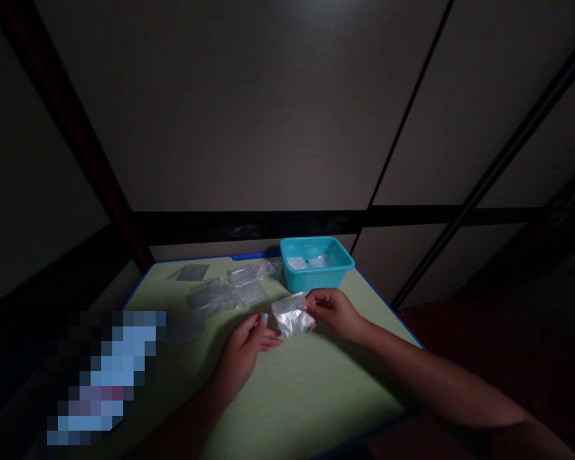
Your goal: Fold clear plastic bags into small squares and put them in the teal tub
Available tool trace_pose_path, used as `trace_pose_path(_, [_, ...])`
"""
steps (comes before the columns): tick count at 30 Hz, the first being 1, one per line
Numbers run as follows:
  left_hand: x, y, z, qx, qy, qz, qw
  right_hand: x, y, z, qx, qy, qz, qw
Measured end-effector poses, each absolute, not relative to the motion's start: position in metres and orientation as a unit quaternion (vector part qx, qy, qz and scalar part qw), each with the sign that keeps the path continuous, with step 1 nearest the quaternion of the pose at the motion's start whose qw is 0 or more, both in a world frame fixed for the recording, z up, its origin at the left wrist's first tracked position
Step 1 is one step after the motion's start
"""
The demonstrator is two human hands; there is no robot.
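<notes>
Right hand [334, 313] is pinching the bag [291, 319] by its edge, a sensible hold! It's looking light, limp, maybe slippery; left hand [242, 351] is hovering open alongside.

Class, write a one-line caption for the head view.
Right hand holds a clear plastic bag before a turquoise basin; left hand beside it.

No text, label, brand, number or sign could be read anywhere in the frame; a blocky, pixelated pale-blue patch [110, 377] at the lower left hid whatever lay there.
</notes>
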State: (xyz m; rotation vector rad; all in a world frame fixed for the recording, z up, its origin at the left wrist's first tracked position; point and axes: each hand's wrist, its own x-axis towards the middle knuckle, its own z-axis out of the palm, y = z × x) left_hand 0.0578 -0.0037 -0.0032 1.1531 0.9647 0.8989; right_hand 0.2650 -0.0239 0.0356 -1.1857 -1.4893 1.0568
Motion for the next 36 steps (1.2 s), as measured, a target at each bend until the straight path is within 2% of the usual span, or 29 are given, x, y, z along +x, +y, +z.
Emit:
trace_pose_path(4, [0.058,-0.004,0.000,0.514,0.416,0.390,0.641,0.303,0.005,0.090,-0.544,-0.630,0.290,0.473])
trace_pose_path(6, [0.058,-0.004,0.000,0.518,0.413,0.388,0.640,0.322,0.026,0.112,-0.647,-0.622,0.182,0.402])
trace_pose_path(10, [0.059,-0.004,-0.002,0.525,0.413,0.381,0.639,0.349,0.065,0.131,-0.726,-0.609,0.131,0.292])
trace_pose_path(16, [0.060,-0.003,-0.003,0.529,0.403,0.380,0.643,0.358,0.106,0.110,-0.799,-0.578,0.127,0.103])
trace_pose_path(20, [0.060,-0.003,-0.004,0.530,0.395,0.376,0.649,0.357,0.124,0.095,-0.817,-0.555,0.157,0.017])
trace_pose_path(28, [0.061,-0.003,-0.007,0.537,0.394,0.369,0.648,0.358,0.138,0.079,-0.815,-0.547,0.179,-0.066])
trace_pose_path(36, [0.062,-0.004,-0.010,0.536,0.386,0.365,0.656,0.345,0.133,0.075,-0.808,-0.574,0.098,-0.086])
